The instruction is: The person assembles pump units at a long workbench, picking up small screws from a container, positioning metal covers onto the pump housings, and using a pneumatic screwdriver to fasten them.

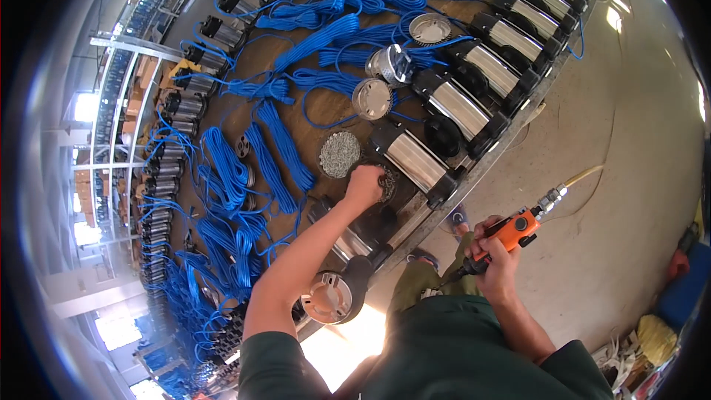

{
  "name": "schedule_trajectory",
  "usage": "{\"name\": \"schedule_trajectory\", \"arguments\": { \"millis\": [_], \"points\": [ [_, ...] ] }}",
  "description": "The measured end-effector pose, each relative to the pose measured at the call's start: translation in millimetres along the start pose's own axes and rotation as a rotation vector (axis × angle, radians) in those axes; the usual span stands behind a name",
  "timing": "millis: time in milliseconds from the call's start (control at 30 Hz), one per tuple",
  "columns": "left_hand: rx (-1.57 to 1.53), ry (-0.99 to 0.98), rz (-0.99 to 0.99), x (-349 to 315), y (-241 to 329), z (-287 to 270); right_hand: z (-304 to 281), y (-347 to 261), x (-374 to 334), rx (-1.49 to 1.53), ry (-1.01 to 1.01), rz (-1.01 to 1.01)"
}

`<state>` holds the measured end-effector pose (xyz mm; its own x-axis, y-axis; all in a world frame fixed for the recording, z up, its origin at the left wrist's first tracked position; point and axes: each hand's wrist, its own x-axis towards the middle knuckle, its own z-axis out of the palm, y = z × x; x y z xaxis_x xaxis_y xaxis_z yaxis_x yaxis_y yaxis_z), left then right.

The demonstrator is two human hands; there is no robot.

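My right hand [495, 252] is wrapped around an orange and black air screwdriver [516, 230], held off the table edge with its bit pointing back toward my body. A hose fitting and a pale hose run from its far end. Over the bench, my left hand [366, 187] dips into a round dish of dark small parts [389, 187]; its fingers are curled, and their tips are hidden. Just beyond it sits a round dish of silvery screws [340, 153]. Below my left forearm lies a steel motor cylinder [350, 244], beside a pump body with an open round end [327, 298].
Steel pump motors [417, 157] line the bench's right edge. Coiled blue cables [222, 170] cover much of the brown bench top [296, 122]. Two round metal caps [372, 98] lie among them. Shelving [122, 148] stands at left; a blue bin [685, 285] is at far right.
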<state>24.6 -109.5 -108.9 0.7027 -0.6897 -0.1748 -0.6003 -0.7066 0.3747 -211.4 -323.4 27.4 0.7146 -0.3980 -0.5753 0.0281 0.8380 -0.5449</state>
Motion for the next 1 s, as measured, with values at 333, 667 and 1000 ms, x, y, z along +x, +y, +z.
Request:
{"name": "schedule_trajectory", "arguments": {
  "millis": [333,667,1000],
  "points": [
    [-1.595,-0.163,-0.812,-11,-11,-36,30,-15,28,0.0,-0.199,0.119],
    [-1.43,-0.156,-0.789,-22,-11,-52,66,-6,11,-0.113,-0.185,0.11],
    [-1.108,-0.046,-0.668,-37,4,-74,94,-2,3,-0.041,-0.265,-0.076]
  ]
}}
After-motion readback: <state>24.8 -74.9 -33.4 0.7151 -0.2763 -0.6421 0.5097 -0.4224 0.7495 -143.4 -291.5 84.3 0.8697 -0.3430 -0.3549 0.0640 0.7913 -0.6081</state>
